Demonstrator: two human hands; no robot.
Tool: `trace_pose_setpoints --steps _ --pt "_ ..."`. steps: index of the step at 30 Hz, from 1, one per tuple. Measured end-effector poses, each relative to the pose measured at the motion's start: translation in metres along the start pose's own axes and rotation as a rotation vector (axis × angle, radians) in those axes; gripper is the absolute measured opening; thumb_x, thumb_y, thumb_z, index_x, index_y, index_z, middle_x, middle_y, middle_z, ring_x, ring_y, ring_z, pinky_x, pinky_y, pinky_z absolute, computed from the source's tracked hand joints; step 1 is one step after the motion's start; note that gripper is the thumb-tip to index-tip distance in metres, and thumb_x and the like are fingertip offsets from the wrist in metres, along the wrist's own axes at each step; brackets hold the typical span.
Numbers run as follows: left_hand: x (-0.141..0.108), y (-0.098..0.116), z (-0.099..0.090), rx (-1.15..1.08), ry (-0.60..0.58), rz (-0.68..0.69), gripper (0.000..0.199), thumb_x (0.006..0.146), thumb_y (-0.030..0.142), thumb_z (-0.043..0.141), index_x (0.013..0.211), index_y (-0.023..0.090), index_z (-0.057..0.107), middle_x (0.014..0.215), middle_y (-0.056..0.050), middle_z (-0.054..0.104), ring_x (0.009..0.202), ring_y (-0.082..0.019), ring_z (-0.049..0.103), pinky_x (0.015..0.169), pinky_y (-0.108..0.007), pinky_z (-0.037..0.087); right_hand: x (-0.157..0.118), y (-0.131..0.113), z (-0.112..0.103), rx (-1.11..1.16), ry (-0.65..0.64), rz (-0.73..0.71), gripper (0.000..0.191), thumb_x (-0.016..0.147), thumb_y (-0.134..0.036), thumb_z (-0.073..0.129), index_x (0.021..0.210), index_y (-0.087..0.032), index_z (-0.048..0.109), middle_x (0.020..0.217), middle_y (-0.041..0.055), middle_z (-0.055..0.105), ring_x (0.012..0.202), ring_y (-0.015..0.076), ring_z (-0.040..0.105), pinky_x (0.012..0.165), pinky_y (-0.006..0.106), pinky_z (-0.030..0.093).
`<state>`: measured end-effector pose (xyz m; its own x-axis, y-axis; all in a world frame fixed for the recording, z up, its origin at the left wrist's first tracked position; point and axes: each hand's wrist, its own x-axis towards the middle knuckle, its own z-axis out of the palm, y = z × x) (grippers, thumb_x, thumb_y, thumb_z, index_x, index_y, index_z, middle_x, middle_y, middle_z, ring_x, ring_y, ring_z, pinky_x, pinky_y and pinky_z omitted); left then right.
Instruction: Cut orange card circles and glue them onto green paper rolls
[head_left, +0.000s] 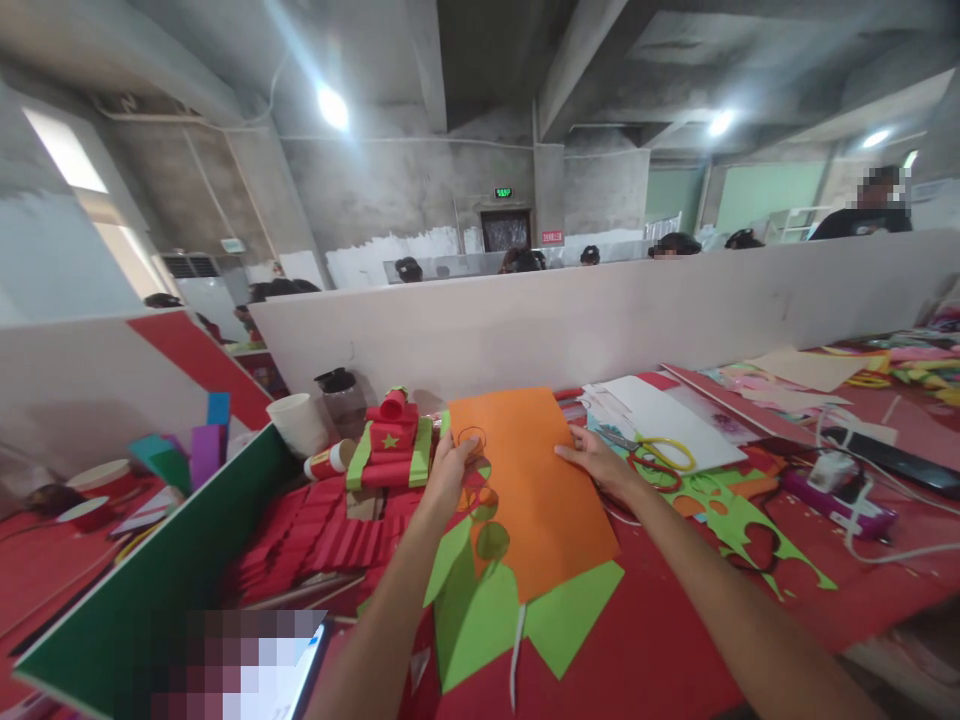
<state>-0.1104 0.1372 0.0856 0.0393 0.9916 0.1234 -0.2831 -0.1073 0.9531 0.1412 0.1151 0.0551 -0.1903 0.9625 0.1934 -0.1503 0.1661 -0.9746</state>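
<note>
Green paper (476,620) partly covered by the orange sheet (544,480)
At near left, a lit screen (281,675) is pixelated and cut off by the near edge, where both forearms (405,560) also run out of view; the white partition (525,325) hides several people (409,268) below the head, and the far green sign (503,193) is too small to read.

Head-worn camera: faces forward, down; red table (645,610) near, white partition (525,325) beyond.
</note>
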Motion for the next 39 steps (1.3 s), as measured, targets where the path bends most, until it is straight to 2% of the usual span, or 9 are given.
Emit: trace_pose_setpoints --steps 5,11,16,20,22,27,31,34,39 --pt "0.005 0.001 -0.007 0.044 -0.078 -0.047 0.036 0.07 0.03 0.071 0.103 0.02 0.061 0.092 -0.005 0.069 0.076 -0.017 0.066 0.065 -0.028 0.053 0.001 -0.009 -0.021 -0.181 0.04 -0.035 0.051 0.079 -0.042 0.071 0.125 -0.023 0.059 0.111 0.0089 0.073 0.089 0.0253 0.072 0.08 0.04 0.058" --pt "0.007 0.013 -0.017 0.404 -0.13 0.064 0.045 0.069 0.045 0.072 0.102 0.017 0.06 0.088 -0.005 0.07 0.076 -0.019 0.066 0.061 -0.025 0.049 -0.005 -0.024 -0.039 -0.505 -0.001 -0.176 0.04 0.084 -0.04 0.067 0.119 -0.023 0.066 0.117 0.0089 0.071 0.104 0.0273 0.067 0.087 0.037 0.054" --pt "0.001 0.018 -0.018 0.578 -0.355 0.072 0.042 0.067 0.044 0.076 0.096 0.016 0.064 0.087 -0.008 0.072 0.078 -0.02 0.066 0.065 -0.026 0.051 -0.008 -0.028 -0.039 -0.708 -0.081 -0.182 0.024 0.084 -0.037 0.065 0.1 -0.02 0.072 0.098 0.0043 0.074 0.089 0.025 0.068 0.076 0.032 0.052" --pt "-0.007 0.014 -0.016 0.526 -0.64 -0.029 0.043 0.069 0.042 0.077 0.101 0.015 0.067 0.095 -0.009 0.073 0.082 -0.021 0.068 0.07 -0.029 0.054 -0.01 -0.03 -0.034 -0.571 -0.085 -0.152 0.027 0.082 -0.038 0.068 0.102 -0.021 0.072 0.101 0.005 0.075 0.094 0.0259 0.068 0.078 0.033 0.053" --pt "-0.008 0.012 -0.016 0.54 -0.673 -0.053 0.042 0.07 0.043 0.076 0.098 0.013 0.069 0.092 -0.009 0.074 0.081 -0.022 0.069 0.069 -0.029 0.054 -0.013 -0.032 -0.034 -0.468 -0.061 -0.123 0.032 0.08 -0.04 0.071 0.105 -0.02 0.072 0.104 0.0062 0.074 0.096 0.0263 0.069 0.08 0.034 0.053" --pt "0.004 0.01 -0.021 0.524 -0.375 0.041 0.045 0.073 0.048 0.071 0.099 0.012 0.069 0.087 -0.008 0.074 0.071 -0.02 0.068 0.062 -0.029 0.053 -0.016 -0.036 -0.048 -0.104 0.062 -0.051 0.049 0.081 -0.056 0.068 0.116 -0.022 0.066 0.098 0.0078 0.075 0.088 0.0254 0.071 0.076 0.036 0.055" --pt "0.019 0.006 -0.031 0.355 -0.093 0.174 0.052 0.07 0.048 0.072 0.109 0.013 0.066 0.091 -0.008 0.075 0.084 -0.024 0.07 0.071 -0.032 0.056 -0.012 -0.032 -0.061 0.15 0.2 -0.106 0.057 0.081 -0.072 0.056 0.11 -0.025 0.066 0.104 0.0084 0.074 0.095 0.0257 0.07 0.075 0.035 0.055" --pt "0.028 -0.001 -0.038 0.255 0.017 0.218 0.046 0.073 0.041 0.071 0.111 0.015 0.063 0.096 -0.008 0.074 0.089 -0.023 0.07 0.077 -0.033 0.056 -0.01 -0.03 -0.06 0.158 0.099 -0.099 0.064 0.079 -0.076 0.055 0.118 -0.026 0.062 0.105 0.009 0.073 0.094 0.025 0.069 0.073 0.035 0.055" --pt "0.032 -0.009 -0.04 0.335 0.111 0.166 0.029 0.08 0.027 0.063 0.106 0.016 0.058 0.104 -0.01 0.072 0.089 -0.02 0.07 0.08 -0.032 0.055 -0.006 -0.025 -0.045 -0.055 0.059 -0.087 0.048 0.083 -0.051 0.069 0.122 -0.027 0.058 0.12 0.0085 0.069 0.105 0.0242 0.067 0.081 0.034 0.056"
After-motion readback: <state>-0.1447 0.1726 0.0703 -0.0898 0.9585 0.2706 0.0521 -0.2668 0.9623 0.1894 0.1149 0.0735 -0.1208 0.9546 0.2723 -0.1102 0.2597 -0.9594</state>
